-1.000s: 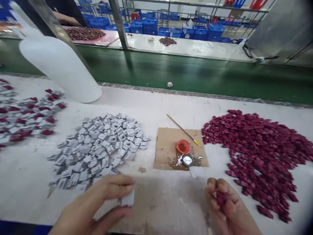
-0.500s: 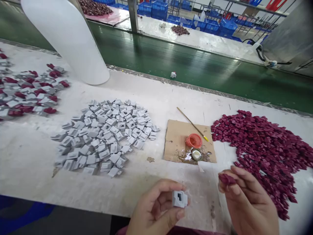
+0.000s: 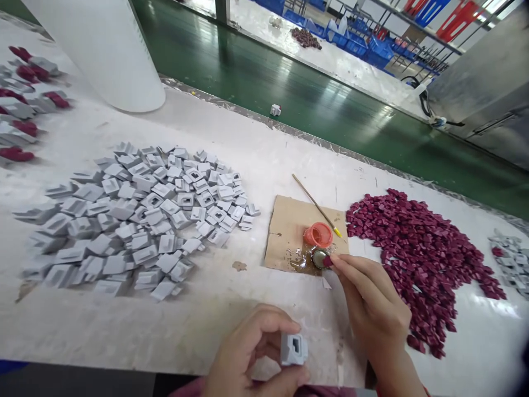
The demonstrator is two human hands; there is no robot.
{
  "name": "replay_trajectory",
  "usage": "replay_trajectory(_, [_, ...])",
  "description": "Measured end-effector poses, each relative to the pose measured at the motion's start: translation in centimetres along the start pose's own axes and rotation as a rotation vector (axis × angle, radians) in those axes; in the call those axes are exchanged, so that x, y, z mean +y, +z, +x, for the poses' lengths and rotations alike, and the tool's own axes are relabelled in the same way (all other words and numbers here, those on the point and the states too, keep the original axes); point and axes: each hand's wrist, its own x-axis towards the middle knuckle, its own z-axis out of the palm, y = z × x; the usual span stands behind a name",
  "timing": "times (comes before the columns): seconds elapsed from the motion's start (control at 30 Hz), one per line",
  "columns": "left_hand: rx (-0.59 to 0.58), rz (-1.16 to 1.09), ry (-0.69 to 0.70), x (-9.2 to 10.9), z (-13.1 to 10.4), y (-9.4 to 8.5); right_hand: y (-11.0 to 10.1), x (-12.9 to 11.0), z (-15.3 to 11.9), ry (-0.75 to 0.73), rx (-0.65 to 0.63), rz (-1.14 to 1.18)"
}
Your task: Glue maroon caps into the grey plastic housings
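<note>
Between thumb and fingers, my left hand point(image 3: 258, 353) holds a small grey plastic block point(image 3: 294, 349), its slotted opening facing up toward me. My right hand point(image 3: 374, 303) pinches a small maroon plastic piece point(image 3: 328, 261) at the rim of a bottle cap point(image 3: 319, 259). That cap lies on a wet patch of a cardboard square point(image 3: 276, 231), beside a small red cup point(image 3: 318, 235). A thin stick with a yellow end point(image 3: 316, 204) rests across the cardboard's far edge. Left of it spreads a heap of grey blocks point(image 3: 161, 215); on the right lies a heap of maroon pieces point(image 3: 417, 259).
A wide white tube point(image 3: 107, 60) rises at the back left, near joined grey-and-maroon parts point(image 3: 25, 105). Behind the table runs a green conveyor belt point(image 3: 231, 71) carrying one small part point(image 3: 275, 110). More grey parts point(image 3: 512, 262) lie at the far right.
My right hand has moved left and forward, bringing the maroon piece from beside the heap to the bottle cap. My left hand still holds the grey block. The camera view has shifted and tilted.
</note>
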Motion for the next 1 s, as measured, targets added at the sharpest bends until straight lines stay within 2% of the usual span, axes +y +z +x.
replay_trajectory(0.2, [-0.028, 0.147, 0.186, -0.4, 0.2, 0.3, 0.1, -0.1, 0.1, -0.007, -0.019, -0.013])
replay_trajectory(0.43, [-0.017, 0.472, 0.374, -0.6, 0.2, -0.2, 0.2, -0.1, 0.1, -0.019, -0.018, -0.036])
replay_trajectory(0.57, [0.032, 0.718, 0.497, -1.2, 0.4, -0.6, 0.1, 0.0, 0.1, -0.036, -0.007, -0.028])
replay_trajectory(0.67, [0.096, 0.790, 0.514, -1.4, 0.6, -0.4, -0.2, -0.6, -0.3, 0.018, 0.045, 0.024])
replay_trajectory(0.73, [0.126, 0.782, 0.505, -1.2, 0.8, -0.2, -0.5, -1.6, -0.8, 0.121, 0.069, 0.113])
replay_trajectory(0.83, [0.155, 0.771, 0.478, -0.7, 1.1, 0.1, -0.6, -3.7, -1.9, 0.239, 0.023, 0.328])
replay_trajectory(0.9, [0.165, 0.757, 0.474, -0.6, 1.2, 0.1, -0.5, -4.8, -2.4, 0.253, -0.025, 0.427])
replay_trajectory(1.0, [0.175, 0.739, 0.479, -0.8, 1.2, 0.1, -0.2, -5.6, -2.7, 0.247, -0.061, 0.458])
